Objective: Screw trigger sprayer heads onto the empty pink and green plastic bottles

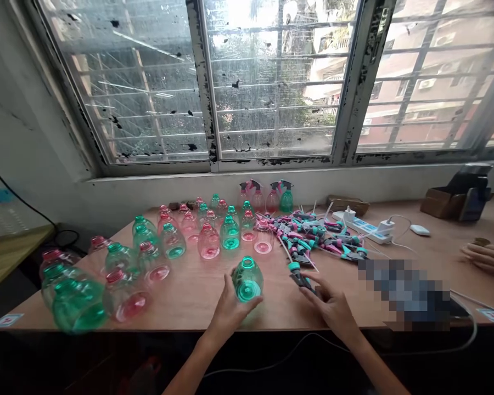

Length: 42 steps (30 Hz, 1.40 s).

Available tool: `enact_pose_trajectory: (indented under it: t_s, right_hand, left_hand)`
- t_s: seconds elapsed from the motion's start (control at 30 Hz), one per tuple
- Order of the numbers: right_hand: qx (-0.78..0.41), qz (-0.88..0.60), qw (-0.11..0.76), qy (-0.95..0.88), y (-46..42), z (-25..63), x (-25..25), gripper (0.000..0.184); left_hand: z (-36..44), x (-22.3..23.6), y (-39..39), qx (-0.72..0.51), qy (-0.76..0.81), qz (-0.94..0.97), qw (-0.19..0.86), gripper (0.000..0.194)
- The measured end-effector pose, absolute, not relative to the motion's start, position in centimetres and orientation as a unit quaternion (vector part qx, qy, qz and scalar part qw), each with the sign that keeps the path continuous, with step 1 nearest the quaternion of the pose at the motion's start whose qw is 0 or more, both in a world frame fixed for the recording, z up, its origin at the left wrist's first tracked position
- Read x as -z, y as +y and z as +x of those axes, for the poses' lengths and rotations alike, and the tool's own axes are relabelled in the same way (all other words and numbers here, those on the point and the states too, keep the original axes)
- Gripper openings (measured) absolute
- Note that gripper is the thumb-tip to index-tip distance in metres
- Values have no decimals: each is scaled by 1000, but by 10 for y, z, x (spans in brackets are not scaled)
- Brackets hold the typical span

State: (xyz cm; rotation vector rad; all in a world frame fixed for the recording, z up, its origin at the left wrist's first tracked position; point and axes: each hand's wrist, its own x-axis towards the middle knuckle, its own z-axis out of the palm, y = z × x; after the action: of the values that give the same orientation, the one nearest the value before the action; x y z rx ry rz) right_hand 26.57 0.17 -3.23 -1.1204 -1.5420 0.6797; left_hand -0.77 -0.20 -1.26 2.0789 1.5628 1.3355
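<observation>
My left hand is wrapped round a clear green bottle, which stands upright and open-necked at the table's front. In my right hand is a dark grey spray head with a teal collar, its thin tube pointing up and left. The spray head is beside the bottle, apart from its neck. Behind my right hand lies a heap of spray heads in pink, teal and grey. Several open green and pink bottles stand to the left and behind my left hand.
Assembled spray bottles stand by the wall under the window. A white power strip with plugs lies right of the heap, near a cardboard box. A blurred-out object lies at front right. Another person's hand rests at the right edge.
</observation>
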Motion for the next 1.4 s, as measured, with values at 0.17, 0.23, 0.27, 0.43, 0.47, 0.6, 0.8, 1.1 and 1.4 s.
enact_pose_trajectory:
  t_s: [0.17,0.23,0.27,0.43,0.47,0.6,0.8,1.1,1.4]
  right_hand:
    - [-460,-397,660,-443,1,277,33,38]
    - [-510,-374,674,-382,3,281,33,38]
    - [-528,-366,673,-366,4,283,34,38]
    - [-586,-342,643,-356,1,290,34,40]
    - [-594,-340,636,-357,0,291,35,40]
    - [-605,-339,624,-362,-2,291,36,37]
    - [-601,-348,614,-375,0,288,33,34]
    - [-605,-328,631,-358,3,291,33,34]
    - [-553,-400,524,-509,-2,279,31,41]
  left_hand:
    - [-21,-1,-5,-449,570,688,-4,73]
    - [-29,-8,-4,-433,578,691,-39,67]
    - [-32,-10,-3,-425,581,692,-50,67]
    - [-39,-9,-1,-385,573,721,-60,73]
    - [-38,-8,-1,-378,569,728,-61,73]
    - [-35,-7,-2,-355,559,746,-73,71]
    - [-33,-7,-4,-336,553,757,-89,71]
    - [-35,-7,-2,-346,568,741,-97,71]
    - [-33,-2,-1,-329,508,792,-75,82]
